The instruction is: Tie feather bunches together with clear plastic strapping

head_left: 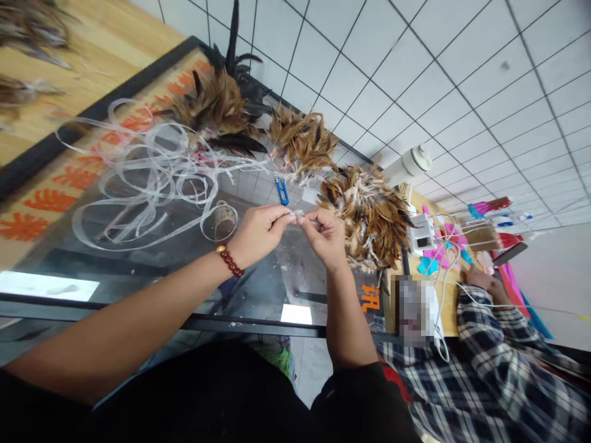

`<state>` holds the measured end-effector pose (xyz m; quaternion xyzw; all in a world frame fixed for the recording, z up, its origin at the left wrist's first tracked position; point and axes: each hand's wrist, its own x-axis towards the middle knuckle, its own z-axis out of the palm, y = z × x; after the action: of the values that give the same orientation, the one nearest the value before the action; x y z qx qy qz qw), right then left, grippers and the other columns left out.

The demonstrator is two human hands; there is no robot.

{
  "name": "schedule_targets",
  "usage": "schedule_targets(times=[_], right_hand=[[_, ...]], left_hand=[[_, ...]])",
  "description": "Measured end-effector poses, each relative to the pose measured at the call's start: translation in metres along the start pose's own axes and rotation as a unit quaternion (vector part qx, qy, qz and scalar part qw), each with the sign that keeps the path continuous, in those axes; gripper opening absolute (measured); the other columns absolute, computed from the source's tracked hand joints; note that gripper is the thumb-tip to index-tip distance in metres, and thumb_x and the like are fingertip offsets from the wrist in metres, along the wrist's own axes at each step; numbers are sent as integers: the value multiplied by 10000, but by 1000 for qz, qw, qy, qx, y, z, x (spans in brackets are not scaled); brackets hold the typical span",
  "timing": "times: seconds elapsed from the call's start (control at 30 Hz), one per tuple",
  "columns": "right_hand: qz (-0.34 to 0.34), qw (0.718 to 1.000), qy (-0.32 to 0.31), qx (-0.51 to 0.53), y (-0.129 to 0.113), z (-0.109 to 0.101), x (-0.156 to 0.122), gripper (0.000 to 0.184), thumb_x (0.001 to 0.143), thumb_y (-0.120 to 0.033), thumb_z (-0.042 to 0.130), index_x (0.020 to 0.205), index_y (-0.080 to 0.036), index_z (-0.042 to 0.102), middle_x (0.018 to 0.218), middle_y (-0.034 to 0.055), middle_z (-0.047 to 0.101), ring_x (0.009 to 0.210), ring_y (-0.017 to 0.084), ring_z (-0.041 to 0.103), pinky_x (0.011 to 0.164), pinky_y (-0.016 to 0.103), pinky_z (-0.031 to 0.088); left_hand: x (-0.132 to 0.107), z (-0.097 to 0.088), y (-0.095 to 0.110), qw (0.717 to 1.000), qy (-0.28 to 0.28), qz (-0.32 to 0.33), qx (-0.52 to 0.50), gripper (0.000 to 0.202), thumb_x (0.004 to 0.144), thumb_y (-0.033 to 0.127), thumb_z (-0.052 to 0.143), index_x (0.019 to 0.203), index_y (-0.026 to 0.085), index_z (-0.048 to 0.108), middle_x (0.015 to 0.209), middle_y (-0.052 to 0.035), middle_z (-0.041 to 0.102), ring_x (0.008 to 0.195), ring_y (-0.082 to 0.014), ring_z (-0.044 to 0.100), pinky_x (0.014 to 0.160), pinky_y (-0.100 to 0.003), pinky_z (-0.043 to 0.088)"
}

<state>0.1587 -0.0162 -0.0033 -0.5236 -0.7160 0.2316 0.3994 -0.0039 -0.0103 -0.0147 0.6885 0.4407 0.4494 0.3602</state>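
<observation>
My left hand (261, 235), with a dark red bead bracelet (229, 261) at its wrist, pinches with thumb and finger. Facing it closely, my right hand (327, 239) is also closed in a pinch. Between the fingertips is a small whitish bit (298, 213), too small to name. Just beyond the hands lie blue thread snips (283, 193). A heap of brown feathers (369, 215) is right of my right hand. Loops of sheer white ribbon (152, 166) spread to the left, with one loop around a small spool-like piece (225, 221).
The glass table (180, 277) has a dark frame. Two more brown feather bunches (217, 107) (302, 140) lie along its far side. A wooden table (124, 37) with feathers is at upper left. On the right, a person in a plaid shirt (498, 369) sits near cables and a white box (421, 234).
</observation>
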Motion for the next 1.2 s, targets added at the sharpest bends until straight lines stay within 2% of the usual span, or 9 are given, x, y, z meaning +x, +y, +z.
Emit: schedule_targets(times=[0.13,0.23,0.33,0.43,0.6,0.73,0.9,1.07,1.2], right_hand=[[-108,989,-72,-69,-11,2,-4,192,860,-296,552,729,-182,632,644,-5,536,606,105,483,605,231,371],[-149,979,-109,-92,-15,-1,-5,171,881,-262,513,802,-195,648,702,13,570,671,121,522,650,242,393],[-130,988,-63,-47,-13,-7,-3,153,871,-270,538,807,-193,654,721,16,591,696,124,536,670,248,410],[-51,998,-19,25,-6,-6,0,174,833,-325,598,738,-187,648,674,-4,577,648,112,515,636,241,408],[89,984,-49,145,8,3,4,260,785,-425,630,728,-171,626,626,-28,560,568,90,469,553,217,375],[60,996,-12,71,3,4,3,239,819,-387,595,723,-170,619,608,-35,527,557,87,433,553,218,346],[-96,993,-54,-46,-15,6,-2,189,864,-283,548,727,-176,621,645,-16,540,612,100,480,624,234,372],[-116,990,-28,-78,-22,7,-5,193,870,-269,532,716,-183,608,636,-9,544,621,109,499,626,251,380],[-131,991,1,-32,-26,2,-9,159,843,-281,586,717,-190,622,637,-8,559,604,111,502,620,267,403]], left_hand=[[3,-1,-9,998,35,0,55,215,838,225,491,702,156,644,681,-36,625,667,-156,558,651,-271,401],[3,-2,-13,991,-16,47,121,206,815,150,456,696,151,623,717,-60,621,691,-174,561,658,-289,398],[0,-2,-11,977,-107,115,144,196,805,140,452,670,153,594,695,-51,579,645,-161,524,615,-279,375],[-3,-2,-5,971,-183,143,60,232,841,200,455,647,161,577,660,-22,555,619,-131,499,605,-252,367],[-2,-2,2,980,-171,43,-93,264,847,314,485,670,155,601,610,3,539,599,-116,484,595,-239,364],[4,-3,-4,982,-78,-58,-164,278,847,372,474,725,159,603,565,26,485,535,-104,422,550,-237,341],[6,-4,-12,999,4,-34,23,240,857,278,436,717,159,591,635,-13,547,617,-145,490,616,-274,369],[-4,-4,-5,954,-59,111,272,165,818,200,440,787,143,592,792,-94,598,714,-216,551,613,-320,366],[-5,-4,-3,961,-75,100,248,208,852,255,426,780,158,596,766,-80,598,705,-211,557,615,-315,377]])
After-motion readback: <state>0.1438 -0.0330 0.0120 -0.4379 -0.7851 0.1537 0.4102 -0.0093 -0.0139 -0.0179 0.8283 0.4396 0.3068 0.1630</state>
